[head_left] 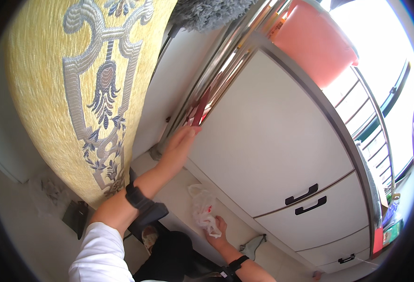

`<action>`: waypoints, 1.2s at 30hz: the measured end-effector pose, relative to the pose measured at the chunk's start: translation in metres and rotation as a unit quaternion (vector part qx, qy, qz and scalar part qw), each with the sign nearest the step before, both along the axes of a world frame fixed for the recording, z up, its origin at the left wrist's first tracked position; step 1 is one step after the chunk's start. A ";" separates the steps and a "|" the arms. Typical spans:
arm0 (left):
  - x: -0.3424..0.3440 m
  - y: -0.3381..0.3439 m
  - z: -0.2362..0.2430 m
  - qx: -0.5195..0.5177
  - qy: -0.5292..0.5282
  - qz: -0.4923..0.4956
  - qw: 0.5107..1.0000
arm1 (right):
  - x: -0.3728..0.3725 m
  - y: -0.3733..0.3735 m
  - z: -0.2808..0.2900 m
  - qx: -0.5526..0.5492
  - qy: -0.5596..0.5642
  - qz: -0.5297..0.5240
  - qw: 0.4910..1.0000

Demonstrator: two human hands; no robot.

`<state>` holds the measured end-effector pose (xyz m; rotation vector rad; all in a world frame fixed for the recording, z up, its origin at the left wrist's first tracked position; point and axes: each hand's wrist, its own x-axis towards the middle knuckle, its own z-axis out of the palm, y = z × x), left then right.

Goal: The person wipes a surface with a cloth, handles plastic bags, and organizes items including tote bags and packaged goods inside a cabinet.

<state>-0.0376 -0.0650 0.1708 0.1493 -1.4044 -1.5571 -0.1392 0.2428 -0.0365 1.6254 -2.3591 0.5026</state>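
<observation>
— Where are my hands?
— My left hand (181,138) is flat, fingers together, touching a red thing (200,109) stuck in the gap beside the white cabinet (268,136).
— And the right hand (218,230)?
— Down on the floor (178,188), pinching a white plastic bag (203,209) — I think.

L arm stretched up and fwd from lower left, elbow nearly straight, white sleeve pushed up to about the elbow, dark band round the wrist. L hand (181,141) flat and open, fingers together and extended, tips pointing up-right. R forearm enters from bottom edge, angled up-left, also w/ a dark wrist band. R hand (217,232) low, fingers curled shut in a grip, back of hand toward camera.
</observation>
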 end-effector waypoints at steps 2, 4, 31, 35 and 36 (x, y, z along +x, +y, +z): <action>0.019 0.007 -0.005 -0.025 -0.049 0.008 0.998 | 0.002 0.000 -0.002 0.010 0.003 0.000 1.000; 0.028 0.015 -0.016 -0.048 -0.094 0.009 0.994 | 0.002 0.004 0.000 -0.018 -0.028 -0.021 0.999; -0.041 -0.031 0.071 -0.154 -0.072 0.048 0.984 | 0.004 -0.045 0.203 0.051 -0.018 0.075 0.996; -0.053 -0.042 0.106 -0.059 -0.006 -0.017 0.998 | 0.018 -0.075 0.271 0.024 -0.018 0.108 0.994; -0.055 -0.040 0.114 -0.064 0.000 -0.015 0.998 | 0.017 -0.077 0.275 0.009 -0.045 0.117 0.992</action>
